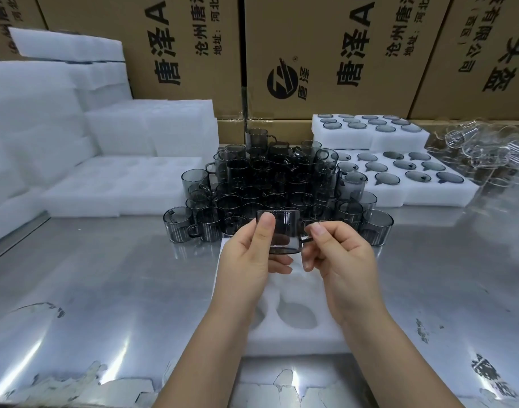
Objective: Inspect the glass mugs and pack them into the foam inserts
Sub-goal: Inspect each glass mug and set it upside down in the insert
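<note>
I hold one smoky grey glass mug point(284, 234) up over the table, upright and side-on. My left hand point(252, 254) grips its body, thumb on the near wall by the rim. My right hand point(337, 254) pinches its handle on the right side. Below my hands lies a white foam insert point(293, 316) with round pockets; those that show hold nothing. Behind the held mug stands a stacked pile of several grey mugs point(275, 184).
Two filled foam inserts point(399, 169) with mugs sit at the back right, beside clear glassware in plastic wrap point(481, 151). Stacks of blank white foam point(75, 136) fill the left. Cardboard cartons point(325, 54) wall the back. The table top point(105, 275) is shiny metal.
</note>
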